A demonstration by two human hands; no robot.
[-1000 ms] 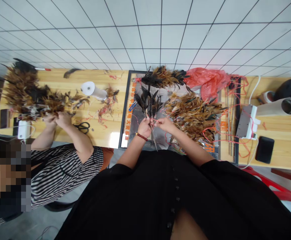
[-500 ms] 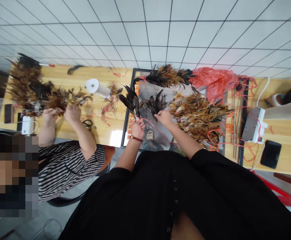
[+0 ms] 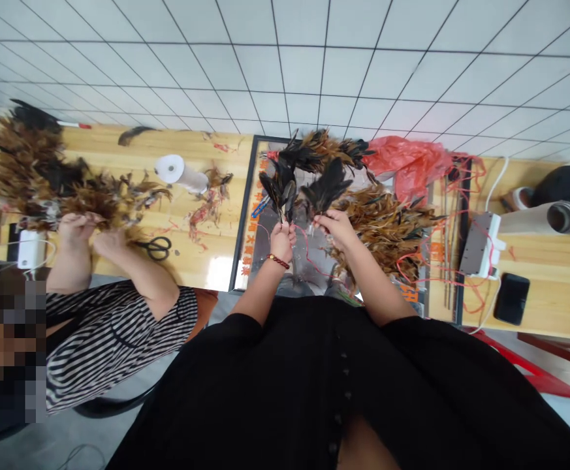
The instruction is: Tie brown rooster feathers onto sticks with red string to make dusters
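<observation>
Black feathers [image 3: 281, 188] | our left grip [image 3: 282, 241] is pinching them by the base; our right grip [image 3: 337, 227] is pinching a second dark bunch [image 3: 328, 189] at their 3 o'clock | we're seemingly gathering bunches; next move probably calling for level bases, untangled red string [image 3: 307, 247]

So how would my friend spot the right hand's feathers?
Find the framed panel on the wooden table. Over it, the right hand pinches a dark feather bunch, unlike the brown heap; a similar bunch is in the braceleted left hand.
</observation>
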